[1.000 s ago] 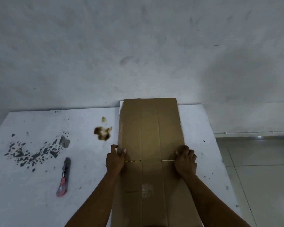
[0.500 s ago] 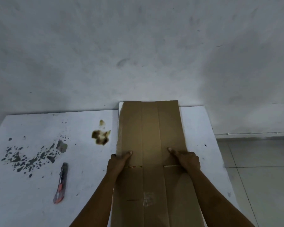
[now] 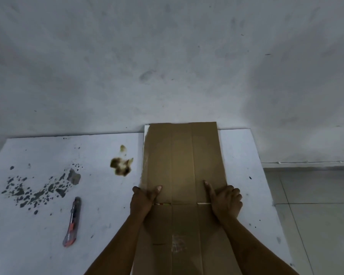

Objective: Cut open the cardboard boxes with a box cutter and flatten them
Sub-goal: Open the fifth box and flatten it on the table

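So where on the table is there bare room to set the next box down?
Bare strip between the box cutter and the flattened cardboard, below the brown stain. A narrower strip lies right of the cardboard, to the table edge. The cardboard, held by the left hand and right hand, fills the middle.

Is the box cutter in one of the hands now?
No, the cutter lies on the table, left of the cardboard that both hands hold.
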Available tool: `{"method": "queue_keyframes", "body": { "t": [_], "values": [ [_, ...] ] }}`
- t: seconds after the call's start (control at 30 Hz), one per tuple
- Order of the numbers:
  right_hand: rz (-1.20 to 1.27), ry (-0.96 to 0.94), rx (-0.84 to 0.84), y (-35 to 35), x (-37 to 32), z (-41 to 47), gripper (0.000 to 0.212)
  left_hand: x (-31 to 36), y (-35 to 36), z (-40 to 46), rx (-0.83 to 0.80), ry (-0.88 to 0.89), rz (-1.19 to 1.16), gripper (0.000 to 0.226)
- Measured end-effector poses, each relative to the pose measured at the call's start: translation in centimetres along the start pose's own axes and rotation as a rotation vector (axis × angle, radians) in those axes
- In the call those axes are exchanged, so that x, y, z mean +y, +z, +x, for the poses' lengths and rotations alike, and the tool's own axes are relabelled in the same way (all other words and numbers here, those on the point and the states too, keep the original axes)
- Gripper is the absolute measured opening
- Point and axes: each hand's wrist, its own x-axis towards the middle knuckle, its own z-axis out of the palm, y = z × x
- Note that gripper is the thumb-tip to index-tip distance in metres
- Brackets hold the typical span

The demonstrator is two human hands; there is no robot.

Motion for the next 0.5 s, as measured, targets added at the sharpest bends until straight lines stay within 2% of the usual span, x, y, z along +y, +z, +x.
{"method": "queue_keyframes", "body": {
  "t": [0.17, 0.3, 0.4, 0.5],
  "values": [
    [0.117, 0.014, -0.05, -0.3, 0.3, 0.8, 0.11, -0.2, -0.3, 0.0, -0.012, -0.026, -0.04, 0.098],
    [0.302, 0.037, -0.169, -1.3, 0.6, 0.9, 0.1, 0.0, -0.7, -0.9, -0.001, -0.004, -0.082, 0.095],
    [0.348, -0.009, -0.187, -1.9, 1.0, 0.6, 0.099, 0.0, -1.1, -1.6, -0.014, 0.021, -0.11, 0.097],
    [0.447, -0.086, -0.179, -2.9, 1.7, 0.2, 0.087, -0.2, -1.3, -2.0, -0.037, 0.034, -0.147, 0.093]
  ]
}}
